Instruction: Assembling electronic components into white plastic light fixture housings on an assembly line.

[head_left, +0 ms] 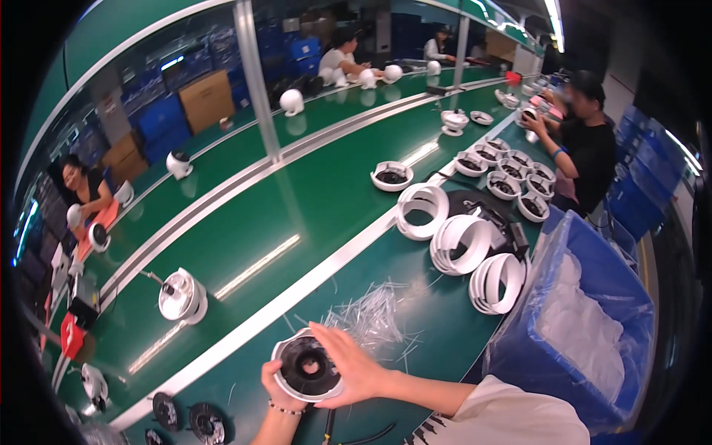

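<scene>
Between my two hands is a round white camera-like housing (289, 371) with a black inner part and a hole in its middle. My left hand (279, 389) grips its left and lower side, the thumb on the rim. My right hand (348, 365) holds the right side, its fingers laid along the upper edge. Skin shows through the centre hole. Just below the housing lies a hand tool with dark and yellow handles (327, 432), partly out of the picture. A pile of thin clear strips (374, 315) is spread on the green bench beyond my right hand.
White rings (421, 211) stand in stacks to the right, near several white bowls with black parts (504, 185). A blue bin (519, 348) lined with plastic is at the right. Black discs (206, 424) lie lower left. A conveyor (245, 222) carries white units; co-workers sit around it.
</scene>
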Motion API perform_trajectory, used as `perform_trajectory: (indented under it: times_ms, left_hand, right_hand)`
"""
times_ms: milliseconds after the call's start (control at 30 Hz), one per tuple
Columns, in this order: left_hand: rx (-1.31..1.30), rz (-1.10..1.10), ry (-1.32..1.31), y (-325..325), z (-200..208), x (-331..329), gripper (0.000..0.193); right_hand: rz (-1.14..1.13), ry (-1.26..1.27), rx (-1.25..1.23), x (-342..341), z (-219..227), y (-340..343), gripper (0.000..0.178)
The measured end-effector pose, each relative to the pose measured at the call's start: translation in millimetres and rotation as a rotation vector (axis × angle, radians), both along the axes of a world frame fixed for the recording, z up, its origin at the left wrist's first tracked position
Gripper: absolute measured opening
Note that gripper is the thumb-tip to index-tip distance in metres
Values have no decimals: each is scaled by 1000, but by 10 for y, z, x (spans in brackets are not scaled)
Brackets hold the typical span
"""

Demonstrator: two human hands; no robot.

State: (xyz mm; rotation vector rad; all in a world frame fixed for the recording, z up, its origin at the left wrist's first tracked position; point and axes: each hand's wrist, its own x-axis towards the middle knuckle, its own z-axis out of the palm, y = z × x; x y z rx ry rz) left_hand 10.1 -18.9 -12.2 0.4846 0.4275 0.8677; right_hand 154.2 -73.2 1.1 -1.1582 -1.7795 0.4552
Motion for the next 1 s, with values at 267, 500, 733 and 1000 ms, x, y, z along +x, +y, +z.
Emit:
perform_trajectory:
  times_ms: [267,500,733,1000]
  left_hand:
    - [-259,-55,-9,193,34,-36,44]
    - [-321,-308,100,350,18,4,40]
    - [-30,-77,135,1219,-110,131,44]
    - [-133,189,152,1998,-321,253,46]
  right_hand:
    - [231,-128,251,281,-109,126,53]
    - [190,-2,313,455,-32,36,35]
    - [290,-154,92,392,41,-136,55]
    - [759,-598,-273,14,-61,-504,71]
